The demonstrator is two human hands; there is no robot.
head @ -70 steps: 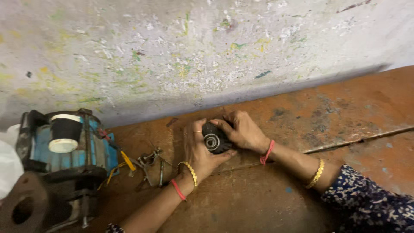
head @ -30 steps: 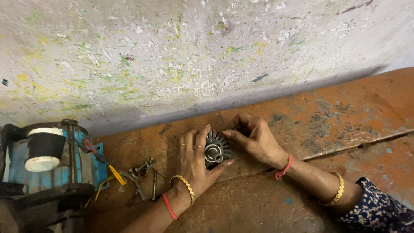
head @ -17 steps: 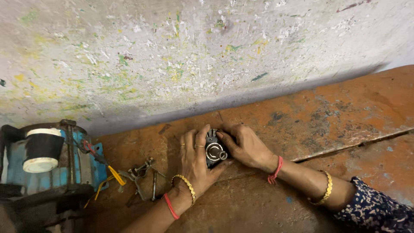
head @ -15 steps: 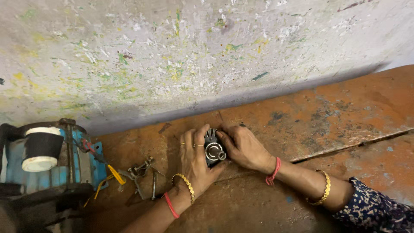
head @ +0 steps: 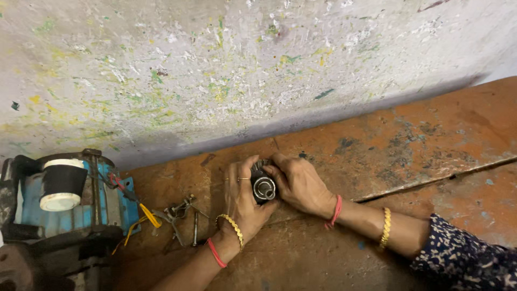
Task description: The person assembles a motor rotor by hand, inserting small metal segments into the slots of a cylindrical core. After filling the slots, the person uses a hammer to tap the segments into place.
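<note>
Rusty bench [head: 409, 140]; both hands [head: 269, 188] cupped round dark gear [head: 263, 186].

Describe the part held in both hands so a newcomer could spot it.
On the rusty orange surface under the paint-flecked wall, find the left hand and right hand. Between them sits a small dark round metal part with a shiny centre ring, unlike the blue motor farther left.

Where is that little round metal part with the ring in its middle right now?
In the head view the round metal part sits near the middle, clasped between the left hand and right hand, above the rusty orange surface.
</note>
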